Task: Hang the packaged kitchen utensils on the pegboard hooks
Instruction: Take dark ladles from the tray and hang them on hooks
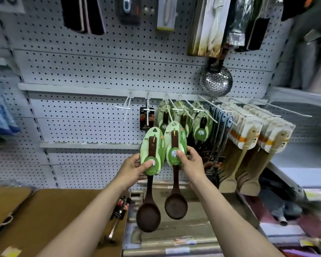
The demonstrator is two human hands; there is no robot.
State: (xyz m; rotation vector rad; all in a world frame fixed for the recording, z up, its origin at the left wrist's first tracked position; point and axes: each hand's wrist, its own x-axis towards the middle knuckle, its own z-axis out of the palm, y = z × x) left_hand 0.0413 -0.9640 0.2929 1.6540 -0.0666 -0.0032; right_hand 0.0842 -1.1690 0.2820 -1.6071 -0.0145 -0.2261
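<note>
**Two spoons held up before the hooks**

The person stands facing the pegboard [93, 71] with both arms raised, a dark wooden spoon in each hand. The left hand [132, 168] pinches the left spoon [149, 201] by its green card, thumb pressed flat on the round label at the front and fingers curled behind. The right hand [190, 164] grips the right spoon [175, 197] the same way, thumb on the label, fingers wrapped round the card's far edge. Both spoons hang bowl down, side by side and just apart, the right one a little higher. Neither is on a hook; both cards are held in front of and below the row of white hooks [147, 108].

On those hooks behind, more spoons with green cards [201, 127] already hang, and to their right a thick run of pale wooden spatulas [248, 145] with cream and orange cards. The leftmost hook [125, 107] carries nothing. A steel skimmer [216, 80] hangs above, near the boxed goods along the top. Down at lower left sits a brown cardboard box [44, 219].
</note>
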